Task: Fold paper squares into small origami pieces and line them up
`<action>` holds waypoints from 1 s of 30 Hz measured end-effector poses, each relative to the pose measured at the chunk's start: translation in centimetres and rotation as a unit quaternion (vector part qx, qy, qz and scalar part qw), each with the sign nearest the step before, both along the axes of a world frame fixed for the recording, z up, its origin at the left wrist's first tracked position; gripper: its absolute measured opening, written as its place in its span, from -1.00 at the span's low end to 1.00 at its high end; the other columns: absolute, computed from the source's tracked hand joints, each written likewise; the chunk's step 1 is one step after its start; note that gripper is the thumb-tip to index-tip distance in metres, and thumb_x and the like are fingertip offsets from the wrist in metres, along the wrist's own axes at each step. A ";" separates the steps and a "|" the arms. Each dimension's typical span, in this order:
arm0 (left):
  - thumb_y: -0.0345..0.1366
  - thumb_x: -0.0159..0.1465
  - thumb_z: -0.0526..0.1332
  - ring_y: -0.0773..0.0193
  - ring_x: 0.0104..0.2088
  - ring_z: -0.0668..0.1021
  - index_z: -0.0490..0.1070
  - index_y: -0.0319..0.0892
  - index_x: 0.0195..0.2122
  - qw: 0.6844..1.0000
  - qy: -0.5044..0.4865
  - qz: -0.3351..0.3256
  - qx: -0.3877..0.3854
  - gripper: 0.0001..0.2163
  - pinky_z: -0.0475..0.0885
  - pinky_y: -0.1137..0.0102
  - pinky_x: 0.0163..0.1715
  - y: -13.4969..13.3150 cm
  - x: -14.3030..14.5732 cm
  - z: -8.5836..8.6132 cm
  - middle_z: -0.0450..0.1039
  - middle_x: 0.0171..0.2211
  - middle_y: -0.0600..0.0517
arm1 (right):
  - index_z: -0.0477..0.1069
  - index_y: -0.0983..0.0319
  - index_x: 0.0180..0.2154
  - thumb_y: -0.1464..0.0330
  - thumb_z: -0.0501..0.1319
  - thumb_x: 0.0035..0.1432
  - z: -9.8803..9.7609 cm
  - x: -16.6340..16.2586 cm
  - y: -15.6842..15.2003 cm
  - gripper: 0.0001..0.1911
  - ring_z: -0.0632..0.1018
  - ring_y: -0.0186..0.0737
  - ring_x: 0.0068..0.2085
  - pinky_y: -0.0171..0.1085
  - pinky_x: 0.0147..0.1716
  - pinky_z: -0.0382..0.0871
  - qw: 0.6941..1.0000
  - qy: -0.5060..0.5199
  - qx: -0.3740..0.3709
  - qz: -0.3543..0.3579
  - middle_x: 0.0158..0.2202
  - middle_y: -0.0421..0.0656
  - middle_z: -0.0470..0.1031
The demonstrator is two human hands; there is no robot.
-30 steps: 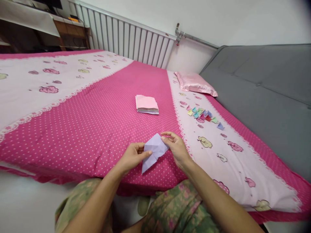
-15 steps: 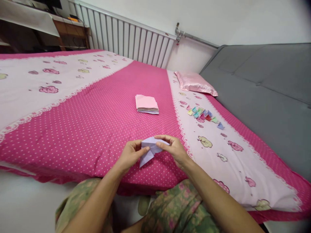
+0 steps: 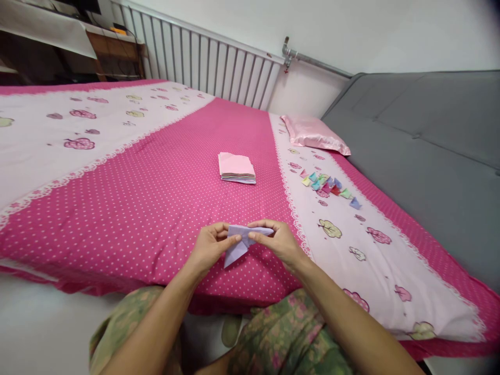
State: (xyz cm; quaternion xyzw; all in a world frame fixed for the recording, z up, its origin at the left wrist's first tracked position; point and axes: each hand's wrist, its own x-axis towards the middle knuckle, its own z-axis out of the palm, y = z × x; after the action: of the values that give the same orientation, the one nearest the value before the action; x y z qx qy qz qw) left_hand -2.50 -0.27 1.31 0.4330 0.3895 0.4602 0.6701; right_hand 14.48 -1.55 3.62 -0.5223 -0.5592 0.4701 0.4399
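Two hands, left hand (image 3: 209, 250) and right hand (image 3: 282, 245), pinch one lilac paper (image 3: 233, 253) over the bedspread (image 3: 156, 198).

Lilac paper (image 3: 239, 241), open a second ago, now folded flatter between left hand (image 3: 210, 249) and right hand (image 3: 278, 242), drawn closer together.

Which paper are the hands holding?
The lavender sheet, pinched between the left hand and right hand; the pink-topped stack and small folded pieces lie untouched on the bed.
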 end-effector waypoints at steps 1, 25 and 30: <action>-0.31 -0.14 0.39 0.34 -0.58 0.50 0.43 -0.26 -0.48 1.000 0.002 0.003 -0.001 -0.78 0.36 0.49 -0.56 0.0 0.0 0.0 0.53 -0.54 -0.01 | 0.50 0.25 -0.35 0.26 0.33 -0.18 0.0 0.0 0.0 -0.71 0.48 -0.29 -0.45 -0.31 -0.42 0.33 1.000 -0.001 -0.001 0.000 -0.47 -0.18 0.51; -0.45 0.18 0.09 0.26 -0.37 0.38 0.48 -0.15 -0.44 0.650 0.466 0.173 0.575 -0.81 0.30 0.38 -0.36 0.4 0.1 -2.8 0.40 -0.42 -0.02 | 0.54 0.19 -0.53 0.55 0.24 -0.15 -2.3 1.8 2.1 -0.83 0.44 -0.20 -0.12 -0.22 -0.13 0.31 0.981 -0.119 0.156 0.001 -0.15 -0.12 0.39; -0.48 0.20 0.04 0.23 -0.35 0.42 0.47 -0.22 -0.40 0.668 0.525 0.083 0.521 -0.79 0.37 0.37 -0.36 0.3 0.2 -3.3 0.44 -0.40 -0.05 | 0.55 0.21 -0.48 0.59 0.22 -0.16 -4.1 2.6 3.3 -0.79 0.46 -0.23 -0.19 -0.25 -0.21 0.36 0.978 -0.183 0.089 0.054 -0.17 -0.09 0.38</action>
State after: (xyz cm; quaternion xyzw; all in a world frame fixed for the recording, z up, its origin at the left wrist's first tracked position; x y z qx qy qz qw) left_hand -2.25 0.06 -1.97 0.8476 0.4080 0.3388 -0.0209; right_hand 17.09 1.70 -0.49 -0.5272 -0.6972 0.3379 0.3490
